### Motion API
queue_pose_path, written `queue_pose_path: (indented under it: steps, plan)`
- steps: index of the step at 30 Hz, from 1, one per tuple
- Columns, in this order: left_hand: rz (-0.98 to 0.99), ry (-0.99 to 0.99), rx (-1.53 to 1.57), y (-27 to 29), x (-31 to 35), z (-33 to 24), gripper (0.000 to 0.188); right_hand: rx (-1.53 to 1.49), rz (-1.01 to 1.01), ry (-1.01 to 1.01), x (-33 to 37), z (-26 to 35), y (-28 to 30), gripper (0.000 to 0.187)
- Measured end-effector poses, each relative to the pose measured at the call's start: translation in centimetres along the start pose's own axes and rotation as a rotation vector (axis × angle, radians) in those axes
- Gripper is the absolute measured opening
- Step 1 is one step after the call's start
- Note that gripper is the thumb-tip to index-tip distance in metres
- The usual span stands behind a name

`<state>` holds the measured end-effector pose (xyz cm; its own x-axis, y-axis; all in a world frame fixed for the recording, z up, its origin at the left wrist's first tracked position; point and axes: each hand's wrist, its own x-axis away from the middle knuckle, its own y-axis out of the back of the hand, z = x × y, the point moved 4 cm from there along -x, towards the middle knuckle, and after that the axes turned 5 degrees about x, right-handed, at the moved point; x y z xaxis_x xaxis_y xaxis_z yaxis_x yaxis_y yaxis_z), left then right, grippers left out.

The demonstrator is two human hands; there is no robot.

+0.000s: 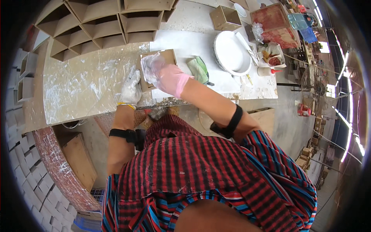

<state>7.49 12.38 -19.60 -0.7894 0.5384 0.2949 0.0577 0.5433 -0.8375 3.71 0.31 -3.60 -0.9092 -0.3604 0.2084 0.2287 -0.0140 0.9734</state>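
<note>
My right hand (164,75), in a pink glove with white paint over the fingers, is on a brown fibreboard piece (169,57) with a raised rim. Its fingers are smeared by motion, so whether they hold anything is hidden. White paint streaks the left part of the piece. Beside its left edge lies my left hand (131,88), in a white-smeared glove with a yellow cuff, fingers stretched out away from me. I cannot tell how firmly it touches the edge. A green and white cloth (198,69) lies just right of my right hand.
A round basin of white paint (232,54) stands to the right, a pale flat tool (245,44) by its rim. Beyond are a small open brown box (225,18) and a red-capped bottle (266,71). A brown compartment unit (102,27) fills the table's far left.
</note>
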Motion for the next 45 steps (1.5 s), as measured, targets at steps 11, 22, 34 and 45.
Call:
queue_pose_path:
  steps: [11,22,34,45]
  plan:
    - [-0.027,-0.006,0.018,-0.9,0.5,-0.3,0.055,-0.221,0.292,0.111,1.8,-3.2,1.9,0.026]
    - [-0.053,0.017,0.076,-1.9,0.9,-0.3,0.050,-0.075,0.072,-0.075,0.1,-7.3,2.6,0.018]
    - [-0.144,0.030,0.051,0.4,-0.2,0.3,0.049,-0.034,-0.006,-0.026,3.3,-6.5,0.6,0.024]
    - [-0.102,0.114,0.082,-0.2,-0.2,0.2,0.044,-0.227,-0.115,-0.375,4.1,-5.5,1.4,0.019]
